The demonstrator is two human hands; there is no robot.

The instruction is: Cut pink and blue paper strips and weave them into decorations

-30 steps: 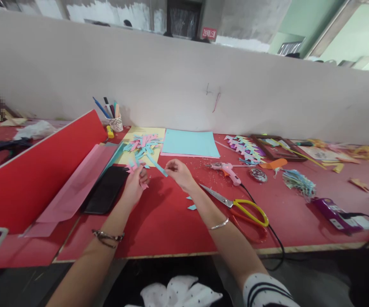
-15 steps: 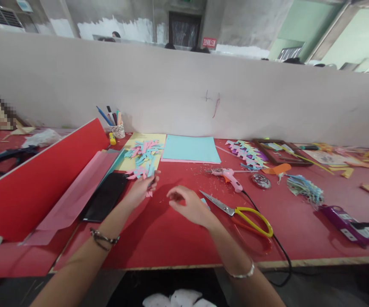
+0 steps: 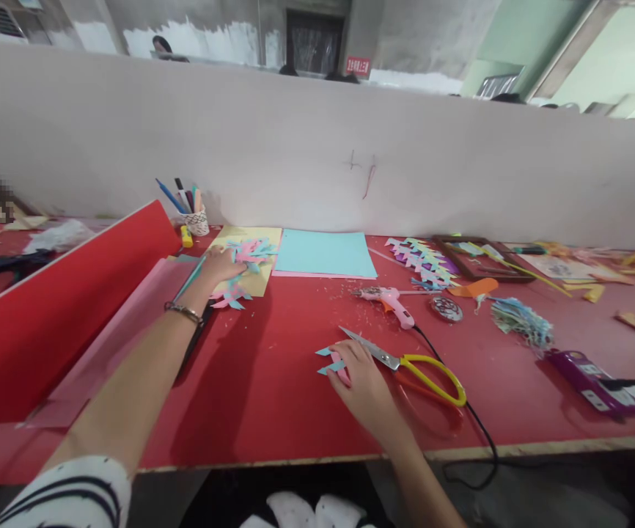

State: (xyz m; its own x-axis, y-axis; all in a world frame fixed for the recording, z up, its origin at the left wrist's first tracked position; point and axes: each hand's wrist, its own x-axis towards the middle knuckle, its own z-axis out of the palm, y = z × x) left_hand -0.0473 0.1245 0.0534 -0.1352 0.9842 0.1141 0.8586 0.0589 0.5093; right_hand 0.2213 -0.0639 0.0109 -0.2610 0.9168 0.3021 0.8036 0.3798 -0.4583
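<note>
My left hand (image 3: 221, 267) reaches out over the pile of cut pink and blue paper strips (image 3: 254, 250) on a yellow sheet (image 3: 265, 284). Its fingers are stretched out and touch the strips; some fingertips are hidden among them. A few more strips (image 3: 232, 295) lie just below that hand. Near the table's middle, my right hand (image 3: 362, 378) is closed on a few pink and blue pointed paper strips (image 3: 333, 362), which poke out to the left of its fingers. Large scissors (image 3: 432, 378) with yellow handles lie right beside this hand, blades half open.
A pink glue gun (image 3: 391, 302) rests behind the scissors, its cord running to the front edge. Blue sheets (image 3: 322, 253) lie at the back. Folded paper chains (image 3: 424, 260), a tassel (image 3: 522, 323) and a purple power strip (image 3: 592, 383) are rightward. A red board (image 3: 70, 308) leans at left.
My left hand has moved forward and left from the table's middle onto the strip pile. My right hand, empty before, has moved right and nearer, and now holds paper strips by the scissors.
</note>
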